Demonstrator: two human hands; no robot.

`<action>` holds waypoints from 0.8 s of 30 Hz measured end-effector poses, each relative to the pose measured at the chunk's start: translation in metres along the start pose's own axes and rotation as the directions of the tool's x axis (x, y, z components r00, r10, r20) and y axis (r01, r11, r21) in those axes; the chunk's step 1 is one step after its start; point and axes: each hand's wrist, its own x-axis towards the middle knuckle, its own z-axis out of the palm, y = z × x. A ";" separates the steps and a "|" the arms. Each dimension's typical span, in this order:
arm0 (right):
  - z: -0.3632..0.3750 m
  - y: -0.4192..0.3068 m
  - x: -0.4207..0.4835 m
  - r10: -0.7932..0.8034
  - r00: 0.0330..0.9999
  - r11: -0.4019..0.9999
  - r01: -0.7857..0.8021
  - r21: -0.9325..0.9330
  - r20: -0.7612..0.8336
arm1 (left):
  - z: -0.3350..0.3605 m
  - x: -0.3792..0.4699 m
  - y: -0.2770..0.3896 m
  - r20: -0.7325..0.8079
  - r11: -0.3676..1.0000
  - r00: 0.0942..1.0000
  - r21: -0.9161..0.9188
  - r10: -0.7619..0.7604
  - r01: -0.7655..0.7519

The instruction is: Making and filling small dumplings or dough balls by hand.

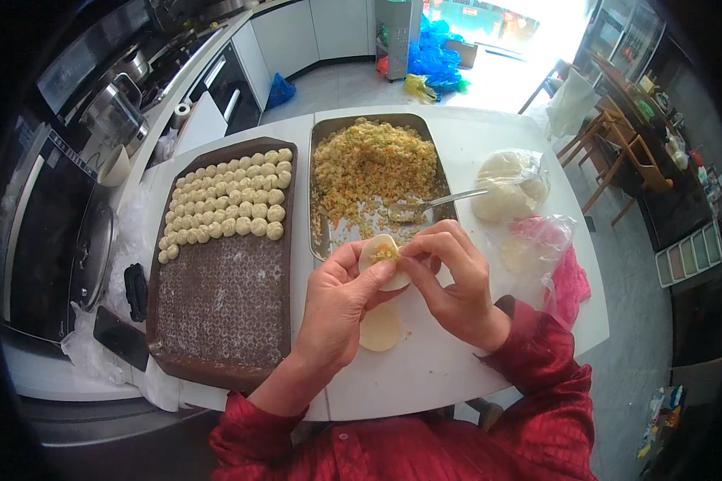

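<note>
My left hand (343,294) holds a round dough wrapper (370,249) with chopped filling on it, thumb over the filling. The fingertips of my right hand (451,270) pinch the wrapper's right edge. Below them another flat dough round (380,327) lies on the white table. Just beyond my hands stands a metal tray (314,180) heaped with chopped filling (373,162), a metal spoon (406,210) resting in it. To the left, a dark brown tray (222,306) dusted with flour carries rows of pleated buns (234,198) in its far part.
Bagged dough (508,186) and a pink cloth (568,288) under clear plastic lie on the table (481,132) at right. A phone (120,337) and a black case (135,291) lie left of the brown tray. Wooden chairs (620,150) stand beyond the table at right.
</note>
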 end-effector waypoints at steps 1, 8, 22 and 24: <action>0.001 0.000 0.000 -0.008 1.000 1.000 0.008 -0.005 -0.005 | 0.001 0.000 0.000 0.004 1.000 1.000 -0.002 -0.001 0.001; 0.009 -0.005 -0.009 0.156 0.988 0.983 -0.154 0.099 -0.015 | 0.000 0.001 -0.001 0.016 0.999 0.999 -0.016 0.038 -0.038; -0.003 0.006 -0.005 -0.233 0.972 0.957 0.237 -0.167 0.042 | 0.003 0.000 0.000 -0.019 0.977 0.999 0.212 0.040 -0.035; -0.006 0.008 -0.005 -0.256 0.965 0.949 0.263 -0.175 0.066 | 0.002 0.001 -0.001 0.011 0.961 0.999 0.275 0.037 -0.038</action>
